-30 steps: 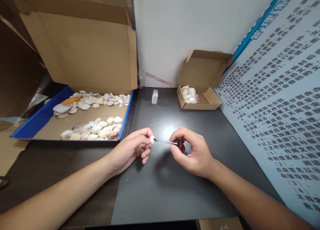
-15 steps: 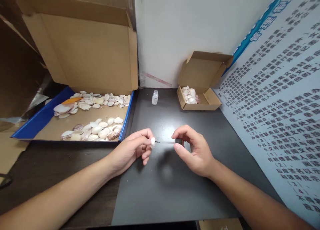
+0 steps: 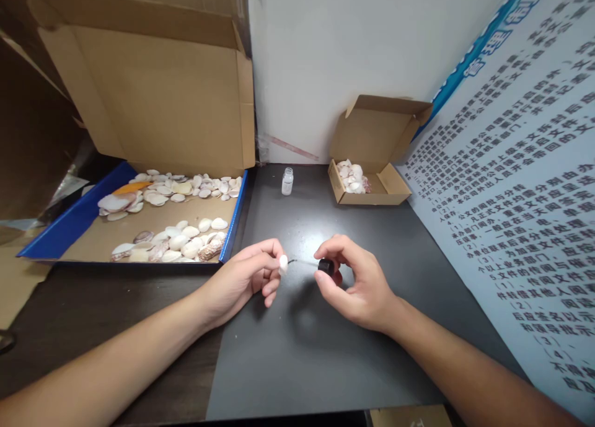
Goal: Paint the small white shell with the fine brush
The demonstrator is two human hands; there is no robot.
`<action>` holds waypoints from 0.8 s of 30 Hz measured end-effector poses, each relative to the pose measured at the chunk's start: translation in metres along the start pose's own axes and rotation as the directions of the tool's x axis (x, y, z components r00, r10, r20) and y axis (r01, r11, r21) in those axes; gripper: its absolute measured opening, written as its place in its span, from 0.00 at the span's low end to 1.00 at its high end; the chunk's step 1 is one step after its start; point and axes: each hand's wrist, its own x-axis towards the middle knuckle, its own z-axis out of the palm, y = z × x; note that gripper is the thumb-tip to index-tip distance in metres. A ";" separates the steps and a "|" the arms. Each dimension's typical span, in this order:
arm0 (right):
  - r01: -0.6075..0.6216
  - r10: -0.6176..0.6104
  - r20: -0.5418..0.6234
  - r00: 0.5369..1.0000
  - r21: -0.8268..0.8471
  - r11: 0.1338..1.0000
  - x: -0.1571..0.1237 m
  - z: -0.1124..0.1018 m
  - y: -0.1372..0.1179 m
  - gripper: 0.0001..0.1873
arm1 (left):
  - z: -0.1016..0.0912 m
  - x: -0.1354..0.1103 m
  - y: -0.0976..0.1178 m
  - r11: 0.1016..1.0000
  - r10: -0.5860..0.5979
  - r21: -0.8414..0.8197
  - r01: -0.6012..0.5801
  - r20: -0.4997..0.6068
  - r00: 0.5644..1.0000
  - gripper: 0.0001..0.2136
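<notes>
Between thumb and fingers, my left hand (image 3: 258,269) pinches a small white shell (image 3: 283,264) over the grey mat. My right hand (image 3: 356,281) grips the black cap of a brush applicator (image 3: 326,267). Its thin clear stem points left, and the dark bristle tip meets or nearly meets the shell; whether they touch is hard to tell. Behind the hands, a small clear bottle (image 3: 287,181) with a whitish label stands upright and uncapped on the mat.
On the left is a blue-sided cardboard box (image 3: 88,232), lid raised, with many shells (image 3: 179,240) in two groups. A smaller open cardboard box (image 3: 372,198) at the back right holds more shells (image 3: 352,176). A printed sheet (image 3: 520,185) borders the right side.
My right hand has shifted slightly left and turned the applicator, so more of its black cap shows. My left hand keeps the shell in nearly the same place.
</notes>
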 end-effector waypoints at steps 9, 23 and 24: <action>0.011 -0.011 0.005 1.000 0.023 1.000 0.000 0.000 0.000 0.09 | -0.001 -0.001 0.000 1.000 0.009 0.000 -0.009 -0.004 1.000 0.03; 0.012 -0.013 0.009 1.000 0.023 1.000 0.000 -0.001 0.001 0.07 | -0.001 -0.001 -0.001 1.000 0.005 0.011 -0.005 0.019 1.000 0.03; 0.015 -0.016 0.015 1.000 0.049 0.999 0.000 -0.002 0.001 0.07 | -0.001 -0.001 -0.001 1.000 0.006 0.008 -0.006 0.017 1.000 0.03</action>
